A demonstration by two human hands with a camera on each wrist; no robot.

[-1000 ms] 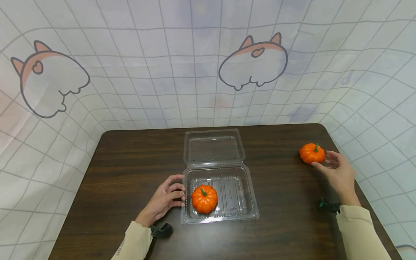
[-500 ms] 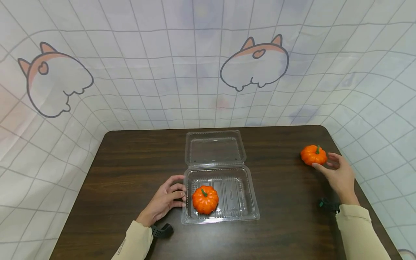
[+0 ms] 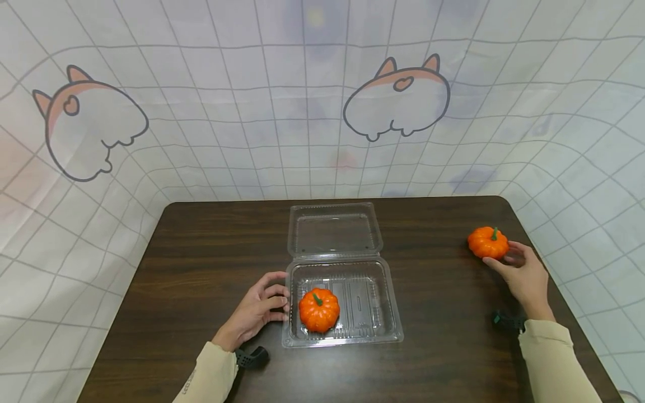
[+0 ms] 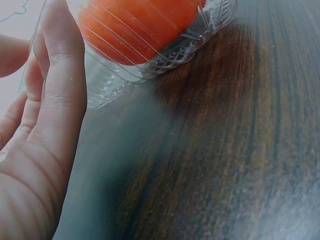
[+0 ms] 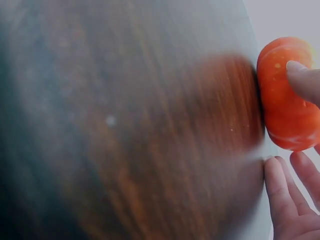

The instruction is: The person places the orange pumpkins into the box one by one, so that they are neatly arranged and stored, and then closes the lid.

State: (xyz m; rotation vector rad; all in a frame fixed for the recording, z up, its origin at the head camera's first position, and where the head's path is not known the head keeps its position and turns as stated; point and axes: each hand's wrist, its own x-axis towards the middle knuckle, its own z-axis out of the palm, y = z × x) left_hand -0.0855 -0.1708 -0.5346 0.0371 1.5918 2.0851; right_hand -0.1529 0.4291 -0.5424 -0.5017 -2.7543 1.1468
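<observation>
Evidently, we have our right hand (image 3: 525, 279) at the outer pumpkin (image 3: 487, 243), well to the right of the clear hinged clamshell container (image 3: 347, 340) and farther back than the middle of its base. We judge the step in hand to be taking hold of that pumpkin: our thumb lies against it, while the fingers curve loosely along its side, spread rather than clasped. The next move, we think, calls for bringing thumb and fingers firmly together on the smooth ribs, as a light touch might let it roll. Our left hand (image 3: 256, 308) is relaxed, with its fingertips at the clamshell's left rim; we cannot tell whether they press on it. Counting up, we have two orange pumpkins with green stems, the inner pumpkin (image 3: 319, 310) sitting in the left part of the clamshell's base; one clamshell, its single lid (image 3: 335, 229) laid open behind the base; one dark wood table (image 3: 201, 252) beneath it; and, beyond it, two corgi rumps (image 3: 96, 131) (image 3: 396, 103) printed on a checked cloth (image 3: 252, 140).
</observation>
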